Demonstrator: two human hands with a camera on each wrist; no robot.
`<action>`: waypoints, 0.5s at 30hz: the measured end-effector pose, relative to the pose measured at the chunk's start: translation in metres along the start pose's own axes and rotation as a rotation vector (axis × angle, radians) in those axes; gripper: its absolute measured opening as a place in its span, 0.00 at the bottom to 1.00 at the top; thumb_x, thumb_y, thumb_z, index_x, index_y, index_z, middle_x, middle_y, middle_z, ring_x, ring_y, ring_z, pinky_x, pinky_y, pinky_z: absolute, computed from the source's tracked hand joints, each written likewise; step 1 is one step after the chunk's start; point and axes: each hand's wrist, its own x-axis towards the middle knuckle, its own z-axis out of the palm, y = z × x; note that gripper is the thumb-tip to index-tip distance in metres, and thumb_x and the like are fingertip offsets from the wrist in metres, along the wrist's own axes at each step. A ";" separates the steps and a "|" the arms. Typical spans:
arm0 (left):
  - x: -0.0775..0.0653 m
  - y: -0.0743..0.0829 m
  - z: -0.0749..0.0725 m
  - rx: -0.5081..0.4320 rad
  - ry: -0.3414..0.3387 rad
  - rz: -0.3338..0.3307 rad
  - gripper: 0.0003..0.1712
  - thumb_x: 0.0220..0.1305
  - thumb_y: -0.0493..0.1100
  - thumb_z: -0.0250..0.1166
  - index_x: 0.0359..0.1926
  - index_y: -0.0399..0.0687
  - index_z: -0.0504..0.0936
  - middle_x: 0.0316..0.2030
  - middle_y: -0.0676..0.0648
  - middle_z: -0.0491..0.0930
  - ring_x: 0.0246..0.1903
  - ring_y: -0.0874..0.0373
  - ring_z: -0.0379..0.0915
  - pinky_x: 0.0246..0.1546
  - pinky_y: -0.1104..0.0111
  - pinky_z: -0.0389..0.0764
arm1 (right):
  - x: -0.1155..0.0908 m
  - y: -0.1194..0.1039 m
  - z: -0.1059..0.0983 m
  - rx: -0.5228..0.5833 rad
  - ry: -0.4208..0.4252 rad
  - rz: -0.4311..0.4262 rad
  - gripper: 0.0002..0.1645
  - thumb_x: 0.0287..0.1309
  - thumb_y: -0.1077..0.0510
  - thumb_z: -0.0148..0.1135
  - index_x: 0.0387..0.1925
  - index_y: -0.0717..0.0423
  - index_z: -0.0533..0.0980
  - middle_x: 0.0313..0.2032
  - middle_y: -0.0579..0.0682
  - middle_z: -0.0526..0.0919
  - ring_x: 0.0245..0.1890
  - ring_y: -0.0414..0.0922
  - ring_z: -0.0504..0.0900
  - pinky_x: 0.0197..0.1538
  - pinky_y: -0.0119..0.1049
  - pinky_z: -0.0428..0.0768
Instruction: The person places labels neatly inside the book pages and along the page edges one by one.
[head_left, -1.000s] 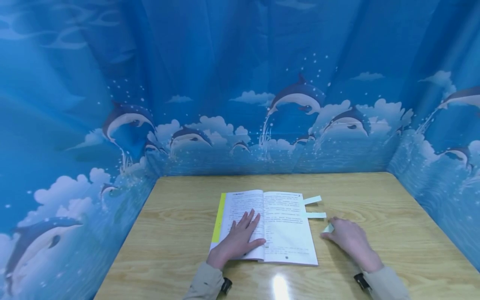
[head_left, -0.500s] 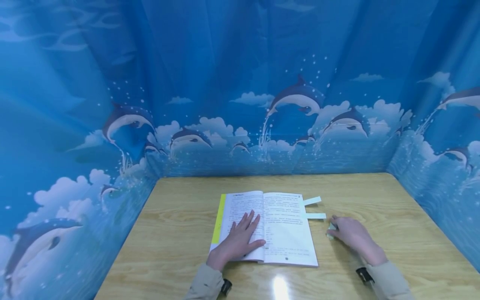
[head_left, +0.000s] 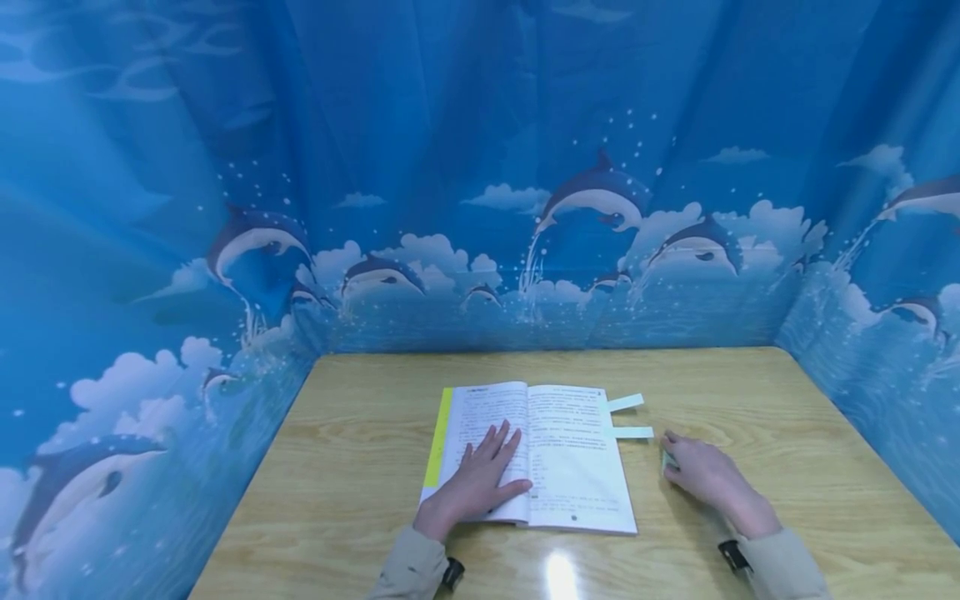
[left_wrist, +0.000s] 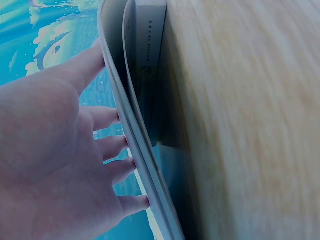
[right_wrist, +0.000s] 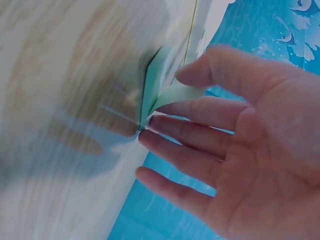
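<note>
An open book (head_left: 573, 467) lies on the table, printed pages up, with a yellow strip down its left edge. My left hand (head_left: 480, 479) rests spread on the left page. In the left wrist view, its fingers (left_wrist: 120, 171) press on the page beside the curved stack of sheets. To the right of the book, my right hand (head_left: 708, 475) holds a small pale green sticky note pad (head_left: 667, 461) low at the table. The right wrist view shows the pad (right_wrist: 152, 85) with a lifted sheet between thumb and index finger; the exact contact is hard to tell.
Two pale green sticky strips, an upper one (head_left: 626, 402) and a lower one (head_left: 632, 432), stick out from the book's right edge. The wooden table (head_left: 337, 450) is bordered by a blue dolphin curtain (head_left: 450, 167) at the back and sides.
My right hand has shifted slightly right with the sticky note pad, which turned and now shows less between the fingers. The left hand and the book have stayed in place.
</note>
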 end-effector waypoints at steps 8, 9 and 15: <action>-0.001 0.000 0.000 -0.008 0.001 0.005 0.46 0.73 0.66 0.53 0.81 0.51 0.49 0.81 0.45 0.40 0.80 0.47 0.34 0.76 0.40 0.41 | 0.009 0.018 0.006 0.029 0.176 -0.103 0.22 0.50 0.68 0.72 0.49 0.69 0.82 0.45 0.67 0.85 0.44 0.65 0.84 0.47 0.60 0.83; -0.001 0.000 0.000 -0.008 0.001 0.006 0.46 0.73 0.66 0.53 0.81 0.51 0.49 0.81 0.45 0.40 0.80 0.47 0.34 0.76 0.40 0.41 | 0.011 0.021 0.007 0.037 0.181 -0.109 0.22 0.49 0.68 0.73 0.49 0.69 0.82 0.44 0.66 0.85 0.43 0.64 0.84 0.47 0.59 0.83; 0.000 -0.001 0.001 0.003 -0.002 0.007 0.46 0.73 0.66 0.53 0.81 0.51 0.49 0.81 0.45 0.40 0.80 0.47 0.35 0.76 0.40 0.42 | 0.020 0.035 0.004 0.106 0.154 -0.085 0.16 0.51 0.64 0.75 0.43 0.67 0.84 0.37 0.58 0.85 0.38 0.58 0.85 0.43 0.56 0.83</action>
